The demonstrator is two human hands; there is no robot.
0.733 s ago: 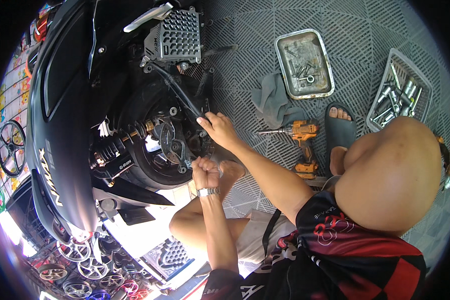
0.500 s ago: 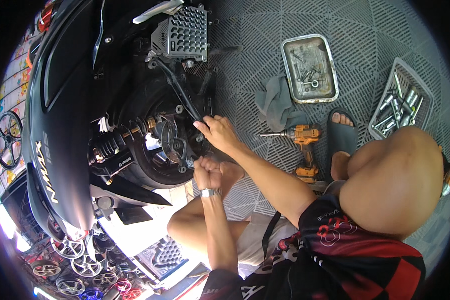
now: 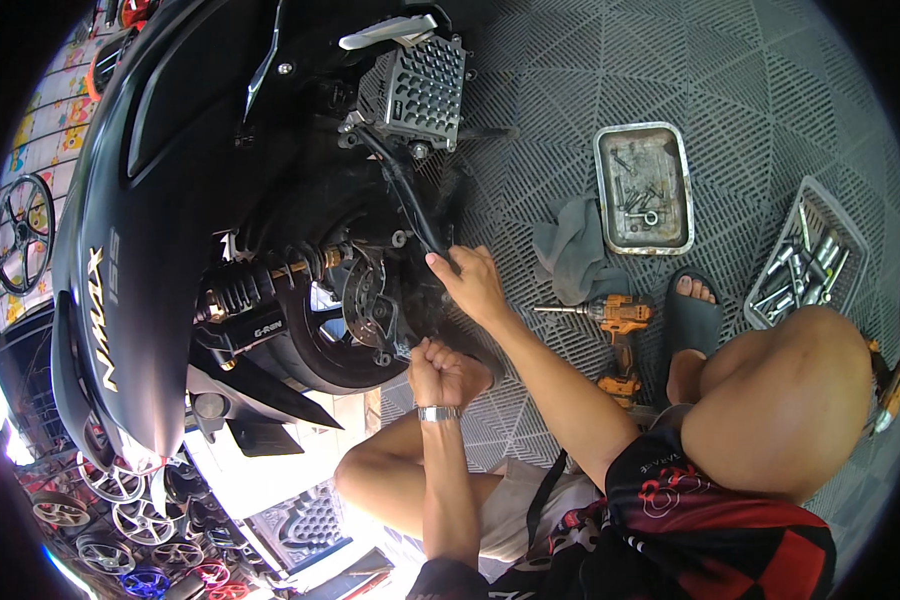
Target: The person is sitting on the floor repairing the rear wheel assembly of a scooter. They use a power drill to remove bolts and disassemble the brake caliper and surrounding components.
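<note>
A dark motor scooter (image 3: pixel 120 290) fills the left side, its rear wheel (image 3: pixel 315 375) and brake disc (image 3: pixel 363 305) exposed. My right hand (image 3: pixel 472 285) is closed around the lower end of a black metal arm (image 3: pixel 405 190), which runs down from beside a silver perforated cover (image 3: pixel 425 95). Below it, my left hand (image 3: pixel 436 375), with a metal-band watch (image 3: pixel 440 413) at the wrist, is curled into a fist beside the disc's lower edge. Whatever those fingers hold is hidden. A shock absorber (image 3: pixel 240 290) with a gold rod sits left of the disc.
On the grey grid floor lie a metal tray (image 3: pixel 646 235) of bolts, a grey cloth (image 3: pixel 573 250) and an orange cordless impact driver (image 3: pixel 622 330). A grey basket of sockets (image 3: pixel 850 240) stands at the right, past my sandalled foot (image 3: pixel 692 310). Several wheel rims (image 3: pixel 145 522) stand lower left.
The whole view has shifted, so the scene sits farther right and lower. Both hands keep about the same places against the scooter: the right on the black arm, the left closed near the disc.
</note>
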